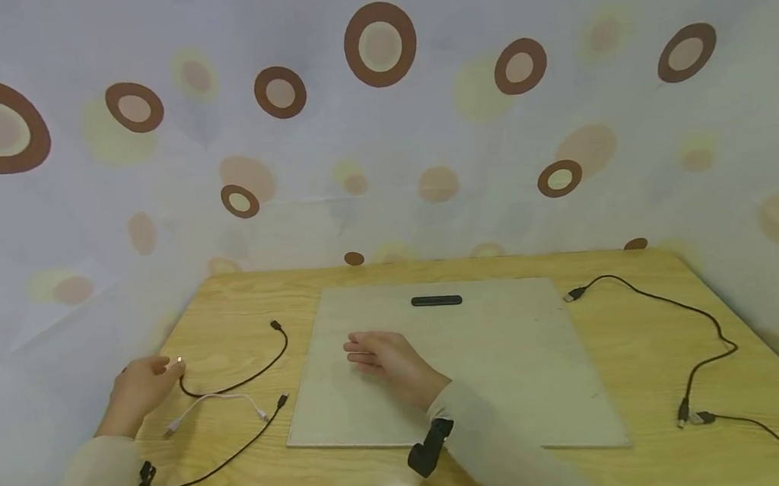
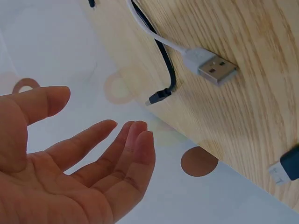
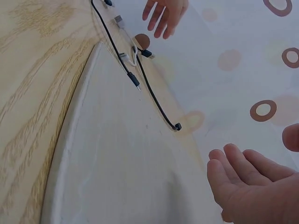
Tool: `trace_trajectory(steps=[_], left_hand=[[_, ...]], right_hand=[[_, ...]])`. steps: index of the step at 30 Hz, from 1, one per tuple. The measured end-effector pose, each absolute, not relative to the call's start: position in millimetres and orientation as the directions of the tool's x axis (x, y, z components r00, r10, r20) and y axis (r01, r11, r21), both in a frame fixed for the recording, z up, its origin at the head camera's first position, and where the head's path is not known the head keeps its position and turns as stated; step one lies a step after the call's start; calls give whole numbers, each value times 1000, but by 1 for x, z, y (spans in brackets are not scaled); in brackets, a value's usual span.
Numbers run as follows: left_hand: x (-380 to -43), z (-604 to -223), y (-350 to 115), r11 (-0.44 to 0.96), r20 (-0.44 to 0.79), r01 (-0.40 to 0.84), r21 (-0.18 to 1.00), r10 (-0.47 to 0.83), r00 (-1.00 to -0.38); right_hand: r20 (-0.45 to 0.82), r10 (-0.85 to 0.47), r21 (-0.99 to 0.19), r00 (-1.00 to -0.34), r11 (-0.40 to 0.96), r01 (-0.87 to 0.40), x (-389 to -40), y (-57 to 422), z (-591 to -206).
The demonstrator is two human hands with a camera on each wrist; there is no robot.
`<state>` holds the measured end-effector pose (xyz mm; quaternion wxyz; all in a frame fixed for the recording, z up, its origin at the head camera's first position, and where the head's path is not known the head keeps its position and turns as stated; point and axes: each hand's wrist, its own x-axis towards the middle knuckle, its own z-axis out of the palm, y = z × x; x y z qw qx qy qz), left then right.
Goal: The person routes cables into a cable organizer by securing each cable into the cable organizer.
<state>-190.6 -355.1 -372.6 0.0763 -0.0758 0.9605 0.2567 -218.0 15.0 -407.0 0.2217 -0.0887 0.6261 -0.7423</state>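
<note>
My left hand [image 1: 141, 388] is at the left side of the wooden table, nearest one end of a black cable [image 1: 275, 326]. In the left wrist view the fingers [image 2: 126, 172] are loosely spread with nothing between them, short of a small black plug [image 2: 160, 95]. A short white USB cable [image 1: 173, 426], its metal plug [image 2: 218, 70] facing up, and another black cable [image 1: 282, 400] lie closer to me. Over the pale board [image 1: 509, 363], my right hand [image 1: 395, 366] is held with relaxed fingers [image 3: 247, 170], palm turned leftward and nothing in it.
On the board's far part sits a slim black bar [image 1: 437, 300]. To the right lie a long black USB cable [image 1: 719, 324] and a second black cable [image 1: 704, 417], their plugs close together. Behind the wooden table [image 1: 262, 283] hangs a dotted backdrop [image 1: 388, 136].
</note>
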Motion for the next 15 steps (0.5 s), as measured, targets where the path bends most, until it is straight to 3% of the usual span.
trace_trajectory(steps=[15], left_hand=[[-200,-390,-369,872,-252,-217,438,-112,-961]], right_hand=[[-169,-425,-963,-889,-122,241,-214,5,-412]])
